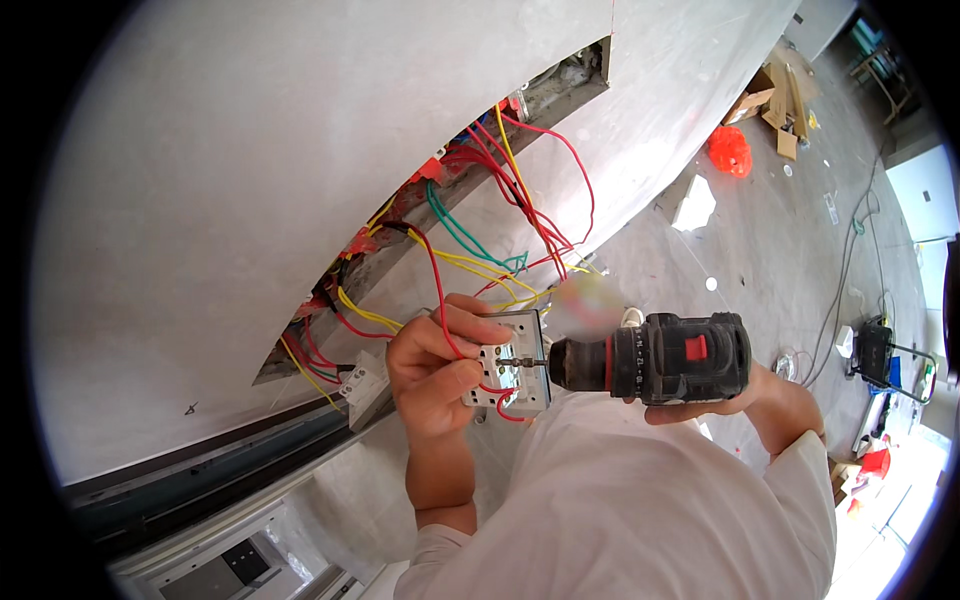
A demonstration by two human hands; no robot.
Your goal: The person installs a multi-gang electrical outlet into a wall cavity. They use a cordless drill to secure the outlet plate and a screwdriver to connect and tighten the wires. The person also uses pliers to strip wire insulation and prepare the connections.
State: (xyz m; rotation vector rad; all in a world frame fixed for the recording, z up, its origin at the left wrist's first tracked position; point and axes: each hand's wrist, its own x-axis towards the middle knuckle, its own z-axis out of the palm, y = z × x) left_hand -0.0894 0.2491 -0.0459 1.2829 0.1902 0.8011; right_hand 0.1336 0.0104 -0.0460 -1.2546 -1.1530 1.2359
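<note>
My left hand grips a white wall switch or socket plate, its back with the screw terminals turned toward the drill. A red wire runs down from the wall to this plate, and a short red loop shows at its lower side. My right hand is wrapped round a black cordless drill held level. The drill's bit reaches across the plate's back to the terminals; whether its tip sits in a screw I cannot tell. The drill hides most of my right fingers.
From a long wall slot hang loose red wires, green wires and yellow wires. A second white fitting dangles left of my left hand. Cardboard, a red bag and a cable lie on the floor.
</note>
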